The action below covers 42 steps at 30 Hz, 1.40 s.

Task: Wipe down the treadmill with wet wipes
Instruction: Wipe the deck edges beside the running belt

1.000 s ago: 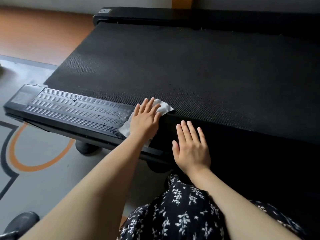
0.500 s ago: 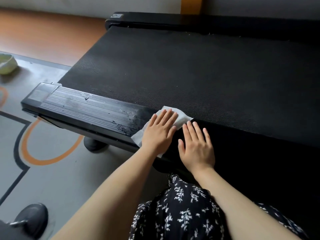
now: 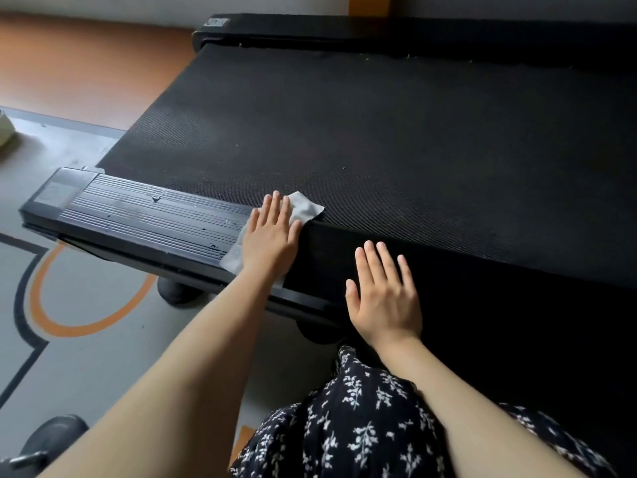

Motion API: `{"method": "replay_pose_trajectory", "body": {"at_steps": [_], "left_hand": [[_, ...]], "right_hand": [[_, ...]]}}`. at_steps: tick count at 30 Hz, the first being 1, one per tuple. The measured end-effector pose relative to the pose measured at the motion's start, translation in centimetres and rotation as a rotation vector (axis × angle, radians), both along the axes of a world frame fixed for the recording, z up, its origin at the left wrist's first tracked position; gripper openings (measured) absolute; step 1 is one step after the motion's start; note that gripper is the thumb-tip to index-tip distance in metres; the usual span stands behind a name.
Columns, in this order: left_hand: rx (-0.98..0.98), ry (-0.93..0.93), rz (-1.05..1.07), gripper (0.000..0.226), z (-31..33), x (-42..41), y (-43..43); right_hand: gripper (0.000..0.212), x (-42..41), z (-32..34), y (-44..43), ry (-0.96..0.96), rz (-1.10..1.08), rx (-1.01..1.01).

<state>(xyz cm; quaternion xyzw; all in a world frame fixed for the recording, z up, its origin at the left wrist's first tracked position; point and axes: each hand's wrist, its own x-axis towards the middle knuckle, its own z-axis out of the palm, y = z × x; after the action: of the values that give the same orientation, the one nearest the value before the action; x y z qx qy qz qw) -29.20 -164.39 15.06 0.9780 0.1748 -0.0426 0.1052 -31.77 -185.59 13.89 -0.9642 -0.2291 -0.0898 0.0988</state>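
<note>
Thin white wet wipe point(image 3: 305, 205) lies spread flat on the near edge of the low black treadmill point(image 3: 379, 143). It straddles the seam where the ribbed black plastic side rail point(image 3: 138, 215) meets the textured black running belt point(image 3: 413, 174). One corner shows past the fingertips onto the belt. Another pokes out beside the wrist at the rail's outer lip.

Left hand point(image 3: 270, 236) sits on top of the wipe, palm down. Its fingers point(image 3: 274, 212) are straight and close together: released, not gripping, only pressing the sheet down. Likely reason: a flat palm spreads the pressure so the wipe drags over the ribs without bunching.

Right hand point(image 3: 382, 294) lies further right along the same edge, apart from the wipe, palm flat. Fingers straight and slightly fanned, holding nothing. The spot is too shadowed to tell rail from belt. Reads as a brace for someone leaning in low beside the machine.

Rail left of the wipe carries droplets and wet streaks point(image 3: 157, 199), so that stretch looks already covered. Belt looks dry, with pale specks. Judgement: rail work in hand, most of the treadmill not yet wiped.

Outward: round black foot point(image 3: 175, 291) under the rail, and a grey floor mat with an orange ring point(image 3: 69, 319). Black dress with white floral print point(image 3: 344, 426) at the bottom.
</note>
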Motion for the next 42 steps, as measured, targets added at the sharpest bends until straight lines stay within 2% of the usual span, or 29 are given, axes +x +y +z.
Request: {"method": "replay_pose_trajectory", "body": {"at_steps": [10,13,15,18,25,27,31,35,42], "left_hand": [[0.016,-0.049,-0.064,0.062,0.0,-5.2,-3.4],[0.018,-0.066,-0.104,0.08,-0.3,-4.7,-2.4],[0.031,-0.072,-0.119,0.082,-0.6,-4.4,-1.2],[0.035,-0.068,-0.109,0.081,-0.7,-4.1,1.5],[0.02,-0.074,-0.053,0.059,-0.4,-3.9,3.8],[0.023,-0.062,-0.052,0.057,-0.3,-3.8,4.2],[0.015,-0.043,-0.029,0.06,-0.4,-3.7,4.0],[-0.004,-0.046,-0.021,0.084,-0.7,-3.8,3.8],[-0.009,-0.115,-0.097,0.081,-0.7,-5.7,2.7]], "right_hand": [[0.059,-0.4,1.5,0.9,0.102,0.022,-0.019],[0.063,-0.4,1.9,3.0,0.139,0.219,-0.017],[0.076,-0.1,2.3,4.4,0.212,0.383,-0.074],[0.092,1.2,2.8,6.3,0.34,0.493,-0.164],[0.109,2.1,1.4,9.4,0.21,0.442,-0.247],[0.109,2.2,1.0,9.4,0.229,0.442,-0.222],[0.102,2.1,0.8,9.6,0.217,0.428,-0.204],[0.1,2.0,0.9,9.7,0.272,0.387,-0.254],[0.1,2.2,1.0,10.2,0.299,0.379,-0.265]]}}
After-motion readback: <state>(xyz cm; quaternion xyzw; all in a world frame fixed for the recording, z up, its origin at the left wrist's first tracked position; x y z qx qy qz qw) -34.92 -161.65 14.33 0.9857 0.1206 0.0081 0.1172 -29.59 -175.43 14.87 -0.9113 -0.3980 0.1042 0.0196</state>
